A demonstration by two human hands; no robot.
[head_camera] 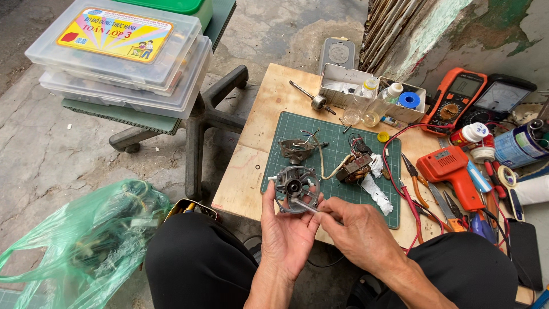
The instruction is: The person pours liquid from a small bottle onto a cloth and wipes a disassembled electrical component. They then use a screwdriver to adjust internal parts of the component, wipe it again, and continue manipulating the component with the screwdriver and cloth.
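The round metal motor end cap (pixel 295 189) sits upright in the left hand (pixel 289 237), gripped at its lower rim over the near edge of the table (pixel 243 171); the right hand (pixel 360 234) is closed on a thin metal rod (pixel 303 205), whose tip touches the cap at about 5 o'clock of the central bearing hole.

From the cap outward — on the green cutting mat (pixel 343 171): a second metal bracket (pixel 297 150) at 12 o'clock; a wound stator with wires (pixel 355 166) at 2 o'clock; crumpled white paper (pixel 374 189) at 3 o'clock.

Further at 3 o'clock lie an orange soldering gun (pixel 452 171) and pliers (pixel 416 180); at 1 o'clock stand two clear bottles (pixel 372 102) and an orange multimeter (pixel 457 97); at 12 o'clock rests a rotor shaft (pixel 311 98).

At 8 o'clock — on the floor — a green plastic bag (pixel 86 240); at 10 o'clock, stacked clear plastic boxes (pixel 123 54).
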